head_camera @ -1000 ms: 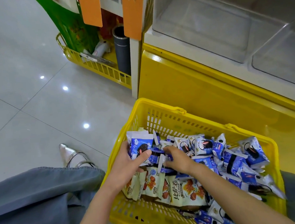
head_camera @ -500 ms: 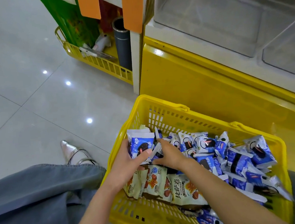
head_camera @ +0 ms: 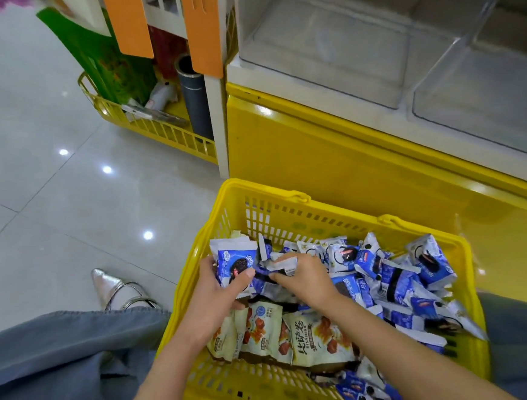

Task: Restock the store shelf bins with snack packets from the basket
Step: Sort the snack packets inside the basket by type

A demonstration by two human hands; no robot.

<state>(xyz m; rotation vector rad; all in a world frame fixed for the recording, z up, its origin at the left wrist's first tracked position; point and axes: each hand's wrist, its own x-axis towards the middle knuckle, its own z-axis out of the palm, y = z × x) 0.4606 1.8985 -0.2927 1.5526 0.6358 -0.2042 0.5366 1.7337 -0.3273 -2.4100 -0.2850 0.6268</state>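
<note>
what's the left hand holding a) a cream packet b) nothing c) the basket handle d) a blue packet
d: the left hand grips a blue packet with a dark biscuit on it, thumb across its front, inside the basket; the right hand pinches a second packet beside it.

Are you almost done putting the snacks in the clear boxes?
Not nearly. Done: nothing shows yet; the two clear bins in view look bare. In hand: the left hand grips a blue packet inside the basket, and the right hand pinches a second packet beside it. Left: the basket holds a heap of blue packets and several cream packets.
</note>
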